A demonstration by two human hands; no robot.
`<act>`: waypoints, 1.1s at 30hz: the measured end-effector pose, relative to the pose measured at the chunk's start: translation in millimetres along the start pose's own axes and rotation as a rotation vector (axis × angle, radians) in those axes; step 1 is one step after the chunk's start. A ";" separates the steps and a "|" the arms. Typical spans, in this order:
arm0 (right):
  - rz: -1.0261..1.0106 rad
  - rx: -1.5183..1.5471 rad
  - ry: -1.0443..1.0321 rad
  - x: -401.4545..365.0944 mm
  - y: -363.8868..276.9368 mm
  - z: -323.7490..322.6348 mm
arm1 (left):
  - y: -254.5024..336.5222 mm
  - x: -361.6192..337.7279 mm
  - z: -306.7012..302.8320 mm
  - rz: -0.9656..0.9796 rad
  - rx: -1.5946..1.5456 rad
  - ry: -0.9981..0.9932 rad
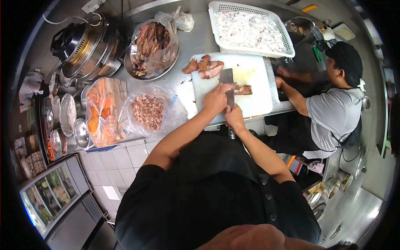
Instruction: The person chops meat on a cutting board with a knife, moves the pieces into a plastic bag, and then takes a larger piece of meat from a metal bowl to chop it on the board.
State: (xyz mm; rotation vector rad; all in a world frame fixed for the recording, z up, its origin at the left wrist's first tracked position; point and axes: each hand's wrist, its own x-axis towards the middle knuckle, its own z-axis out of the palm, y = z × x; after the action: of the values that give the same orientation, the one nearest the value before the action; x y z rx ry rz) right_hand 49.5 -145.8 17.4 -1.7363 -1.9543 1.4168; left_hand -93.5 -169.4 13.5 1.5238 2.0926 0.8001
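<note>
On a white cutting board (260, 75), my right hand (234, 116) is wrapped around the handle of a cleaver (230, 98). Its blade stands on edge against a strip of reddish-brown cooked meat (244, 90). From the left, my left hand (214, 99) presses down on the meat's near end, fingers bent close to the blade. Just beyond my fingers lies a flat grey metal piece (226, 75) that looks like another blade. Larger browned meat chunks (210, 68) rest on the board's far left part.
Left of the board are a bag of diced meat (147, 111), a bag of orange pieces (104, 108) and a metal bowl (175, 62) of dark meat. A white basket (255, 51) of pale pieces stands behind. A co-worker (333, 104) works at the sink on the right.
</note>
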 end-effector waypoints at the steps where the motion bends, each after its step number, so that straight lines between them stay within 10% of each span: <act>1: -0.028 -0.064 0.014 2.4 6.4 0.6 | -0.1 9.4 3.5 0.044 0.073 0.081; 9: 0.016 -0.169 -0.128 -41.6 -18.4 -70.8 | -11.3 68.0 -27.5 -0.104 0.098 0.495; 10: 0.017 -0.135 -0.110 -48.4 -12.7 -82.9 | 10.0 68.5 -68.0 -0.264 0.058 0.181; 13: 0.052 -0.085 -0.063 -47.1 3.1 -122.8 | -11.1 74.9 -72.2 -0.040 0.437 0.479; 19: 0.003 0.090 -0.046 -18.1 26.2 -174.5 | 25.2 16.5 14.2 -0.013 -0.122 0.025; 33: 0.099 0.025 -0.368 12.9 65.4 -222.5 | 75.1 1.9 58.4 0.015 0.311 -0.234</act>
State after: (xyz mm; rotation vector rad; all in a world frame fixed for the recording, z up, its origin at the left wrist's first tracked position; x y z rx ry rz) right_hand 237.5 -26.7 83.7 -1.6776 -2.0302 1.9029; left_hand -3.7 -138.6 20.6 1.6985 2.1000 0.2888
